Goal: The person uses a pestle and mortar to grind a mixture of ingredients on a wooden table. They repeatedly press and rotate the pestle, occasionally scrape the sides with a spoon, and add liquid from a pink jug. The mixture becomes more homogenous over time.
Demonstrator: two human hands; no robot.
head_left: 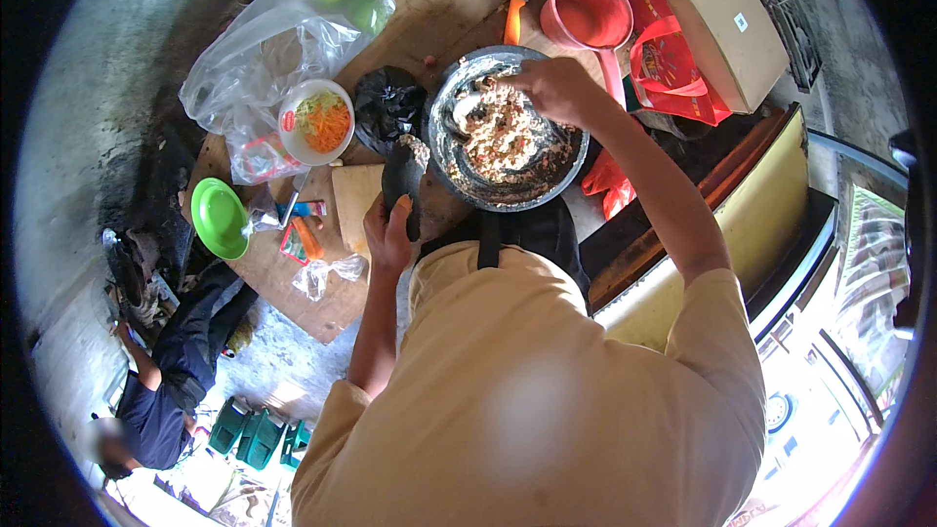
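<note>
A large dark stone mortar (pixel 436 158) stands in front of me, holding a crumbly, pale brown ground mixture (pixel 503 137) that is smeared up its walls. My right hand (pixel 561 90) reaches over its far right side, fingers closed on what looks like a spoon (pixel 466 109), whose shiny pale end rests in the mixture at the left. Just left of the mortar, my left hand (pixel 388 231) grips a dark stone pestle (pixel 402 185). The pestle is tilted upward, with bits of mixture stuck to its upper end.
A white bowl of shredded vegetables (pixel 322 125), a black plastic bag (pixel 387 102) and a clear bag (pixel 254 59) lie left. A green plate (pixel 221 219) sits farther left. Beyond the mortar are an orange-handled knife (pixel 515 10) and red dipper (pixel 586 12). Another person (pixel 161 410) sits lower left.
</note>
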